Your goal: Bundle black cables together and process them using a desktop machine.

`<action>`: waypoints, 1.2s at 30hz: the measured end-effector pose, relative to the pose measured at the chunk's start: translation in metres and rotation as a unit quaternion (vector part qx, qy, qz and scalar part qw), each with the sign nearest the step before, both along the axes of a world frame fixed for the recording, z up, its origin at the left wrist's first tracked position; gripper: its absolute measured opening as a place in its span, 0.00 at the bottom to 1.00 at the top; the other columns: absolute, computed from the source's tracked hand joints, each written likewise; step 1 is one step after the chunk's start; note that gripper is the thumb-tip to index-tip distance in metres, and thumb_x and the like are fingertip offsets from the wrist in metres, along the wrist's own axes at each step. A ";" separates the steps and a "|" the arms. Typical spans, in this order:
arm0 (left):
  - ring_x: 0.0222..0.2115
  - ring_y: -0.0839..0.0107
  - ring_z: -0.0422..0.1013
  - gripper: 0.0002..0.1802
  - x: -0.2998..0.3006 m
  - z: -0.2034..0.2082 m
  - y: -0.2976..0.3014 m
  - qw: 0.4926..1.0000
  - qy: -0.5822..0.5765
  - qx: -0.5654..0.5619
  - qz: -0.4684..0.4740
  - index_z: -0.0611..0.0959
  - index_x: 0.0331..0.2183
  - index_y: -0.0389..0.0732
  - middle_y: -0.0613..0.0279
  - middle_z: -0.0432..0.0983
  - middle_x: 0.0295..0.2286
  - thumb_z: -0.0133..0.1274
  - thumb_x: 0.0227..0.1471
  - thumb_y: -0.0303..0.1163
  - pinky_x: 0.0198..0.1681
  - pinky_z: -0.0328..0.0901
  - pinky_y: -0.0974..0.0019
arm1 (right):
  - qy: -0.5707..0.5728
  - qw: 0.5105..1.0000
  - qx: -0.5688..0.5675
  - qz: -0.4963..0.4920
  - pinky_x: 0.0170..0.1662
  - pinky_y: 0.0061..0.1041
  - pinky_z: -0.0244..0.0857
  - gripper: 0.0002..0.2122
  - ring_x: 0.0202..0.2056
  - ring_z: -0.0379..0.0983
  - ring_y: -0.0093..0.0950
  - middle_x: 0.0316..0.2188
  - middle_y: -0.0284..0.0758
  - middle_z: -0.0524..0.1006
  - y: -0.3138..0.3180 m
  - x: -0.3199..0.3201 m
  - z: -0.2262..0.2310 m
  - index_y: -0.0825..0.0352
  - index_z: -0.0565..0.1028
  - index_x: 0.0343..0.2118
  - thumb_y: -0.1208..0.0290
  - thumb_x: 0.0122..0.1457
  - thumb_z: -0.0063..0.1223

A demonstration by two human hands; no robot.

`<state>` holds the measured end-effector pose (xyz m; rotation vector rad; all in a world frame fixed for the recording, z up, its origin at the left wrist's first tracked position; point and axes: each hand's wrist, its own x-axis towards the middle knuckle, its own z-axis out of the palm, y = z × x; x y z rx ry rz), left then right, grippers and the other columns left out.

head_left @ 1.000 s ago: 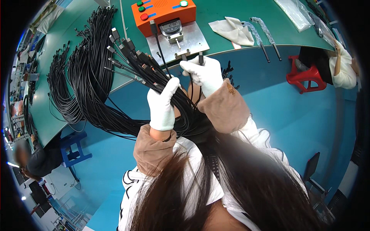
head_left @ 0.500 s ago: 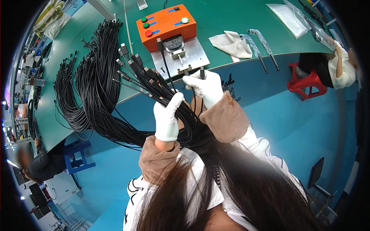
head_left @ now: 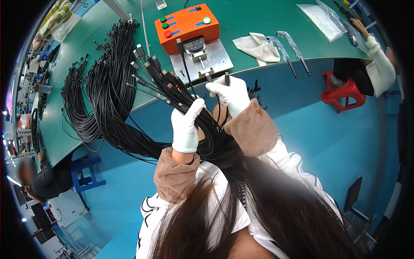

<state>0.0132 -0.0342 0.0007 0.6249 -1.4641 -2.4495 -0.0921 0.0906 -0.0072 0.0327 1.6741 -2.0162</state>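
Note:
My left hand [head_left: 186,125], in a white glove, is closed around a thick bundle of black cables [head_left: 183,97], whose connector ends fan out up and to the left. Between the gloved fingers of my right hand [head_left: 230,94] is a cable connector [head_left: 209,77] with its metal tip pointing at the front edge of the metal fixture plate [head_left: 220,58]. A second cable end [head_left: 227,78] sticks up from the same hand. On that plate stands a small digital gauge [head_left: 194,44], just in front of an orange control box [head_left: 187,26] with green and red buttons.
A large heap of black cables [head_left: 114,77] lies on the green table [head_left: 254,19] at the left. Right of the fixture are a pale cloth [head_left: 257,47] and two wrapped tools [head_left: 293,46]. A red stool [head_left: 345,93] and a co-worker's arm [head_left: 377,60] are farther right.
My right hand and its connector have shifted only slightly, with more of the metal tip showing. My left hand keeps its grip on the bundle. At the right, the co-worker's arm now reaches farther over the table.

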 end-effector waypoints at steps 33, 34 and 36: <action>0.30 0.74 0.70 0.09 0.010 0.004 0.009 0.999 0.033 0.020 0.014 0.75 0.35 0.38 0.63 0.73 0.27 0.54 0.55 0.33 0.36 0.66 0.71 | -0.047 0.993 -0.021 0.111 0.15 0.12 0.47 0.14 0.13 0.56 0.10 0.17 0.25 0.70 0.009 0.006 0.019 0.71 0.77 0.37 0.63 0.62 0.49; 0.30 0.73 0.71 0.09 0.010 0.003 0.009 0.999 0.030 0.008 0.005 0.75 0.34 0.38 0.63 0.73 0.27 0.54 0.54 0.33 0.36 0.66 0.71 | -0.048 0.992 -0.019 0.111 0.15 0.12 0.47 0.14 0.13 0.56 0.10 0.17 0.25 0.70 0.010 0.004 0.018 0.71 0.77 0.37 0.63 0.62 0.49; 0.29 0.73 0.71 0.08 0.014 0.000 0.009 0.999 0.037 0.021 0.018 0.75 0.34 0.38 0.63 0.74 0.26 0.54 0.54 0.32 0.36 0.66 0.71 | -0.029 0.994 0.040 0.101 0.15 0.12 0.49 0.14 0.14 0.58 0.10 0.17 0.26 0.71 0.001 0.003 0.027 0.70 0.78 0.37 0.63 0.62 0.49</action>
